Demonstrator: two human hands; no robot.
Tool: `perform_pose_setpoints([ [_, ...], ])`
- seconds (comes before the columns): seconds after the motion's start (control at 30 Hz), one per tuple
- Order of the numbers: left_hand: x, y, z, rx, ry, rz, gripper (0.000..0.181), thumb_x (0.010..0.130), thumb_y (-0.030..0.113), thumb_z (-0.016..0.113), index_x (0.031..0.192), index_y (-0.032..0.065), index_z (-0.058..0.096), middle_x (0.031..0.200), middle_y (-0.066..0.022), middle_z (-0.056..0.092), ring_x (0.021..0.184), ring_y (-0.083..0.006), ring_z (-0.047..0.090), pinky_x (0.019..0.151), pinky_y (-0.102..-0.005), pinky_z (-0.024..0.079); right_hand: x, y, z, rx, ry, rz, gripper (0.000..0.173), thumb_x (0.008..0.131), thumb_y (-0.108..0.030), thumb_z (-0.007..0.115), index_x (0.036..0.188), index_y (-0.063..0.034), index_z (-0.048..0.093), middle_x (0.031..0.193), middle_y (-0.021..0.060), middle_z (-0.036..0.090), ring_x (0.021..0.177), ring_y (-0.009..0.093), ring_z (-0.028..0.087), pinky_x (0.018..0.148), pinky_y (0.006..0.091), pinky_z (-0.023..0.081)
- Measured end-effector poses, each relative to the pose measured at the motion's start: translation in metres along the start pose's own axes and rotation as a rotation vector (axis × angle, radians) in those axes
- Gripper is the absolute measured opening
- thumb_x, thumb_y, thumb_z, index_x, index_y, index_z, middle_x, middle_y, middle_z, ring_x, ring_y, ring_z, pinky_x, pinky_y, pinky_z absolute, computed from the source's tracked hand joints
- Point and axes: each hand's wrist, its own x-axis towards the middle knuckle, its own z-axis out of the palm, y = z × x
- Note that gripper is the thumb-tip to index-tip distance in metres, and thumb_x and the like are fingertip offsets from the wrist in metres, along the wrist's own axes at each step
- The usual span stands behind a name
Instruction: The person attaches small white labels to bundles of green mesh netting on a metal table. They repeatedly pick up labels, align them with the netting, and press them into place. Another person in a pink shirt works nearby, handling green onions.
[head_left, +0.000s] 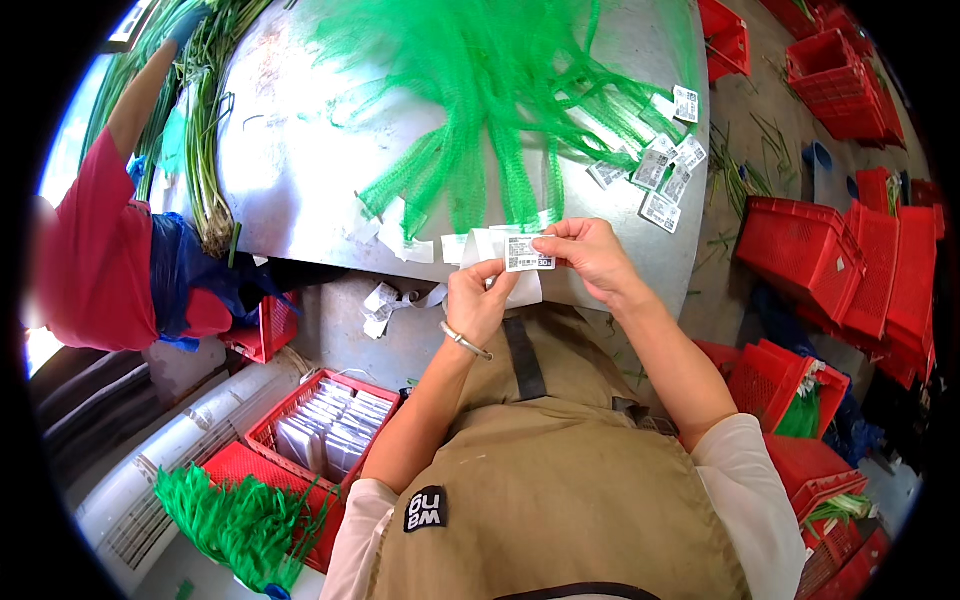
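Observation:
Both hands meet at the near edge of a metal table (285, 217). My left hand (480, 300) pinches the lower left of a printed white label (523, 253), and my right hand (589, 255) grips its right end between thumb and fingers. White backing paper (525, 291) hangs behind and below the label. Just beyond the hands, green mesh net bags (480, 112) spread over the table, their narrow ends towards me. Printed labels (651, 169) are on or beside the ends of several nets at the right. Blank white paper pieces (409, 236) lie under the nearer net ends.
At left, a co-worker in a red shirt (101, 247) reaches towards bundled green onions (202, 150). A red crate of white packs (330, 427) and a green net pile (240, 525) are at lower left. Red crates (802, 247) stand at right; used label strips (382, 304) lie below the table edge.

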Motion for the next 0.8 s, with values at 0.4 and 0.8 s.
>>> perform_pose_setpoints([
  [0.4,0.006,0.002,0.004,-0.055,0.031,0.003,0.021,0.083,0.015,0.063,0.08,-0.0055,0.066,0.062,0.0056,0.051,0.058,-0.0012,0.038,0.047,-0.0213,0.029,0.0,0.013,0.01,-0.092,0.115,-0.151,0.035,0.074,0.005,0.068,0.107,0.0037,0.053,0.075,0.0062,0.061,0.068,0.012,0.059,0.061,0.0247,0.049],
  [0.8,-0.029,0.035,-0.019,-0.204,-0.141,0.113,0.038,0.076,-0.01,0.06,0.113,-0.0041,0.055,0.105,-0.0059,0.059,0.086,-0.0105,0.058,0.071,-0.0218,0.049,-0.015,-0.111,-0.086,-0.935,0.566,-0.655,0.055,0.078,-0.007,0.063,0.128,-0.0058,0.042,0.089,0.0127,0.059,0.085,0.028,0.058,0.076,0.0371,0.045],
])
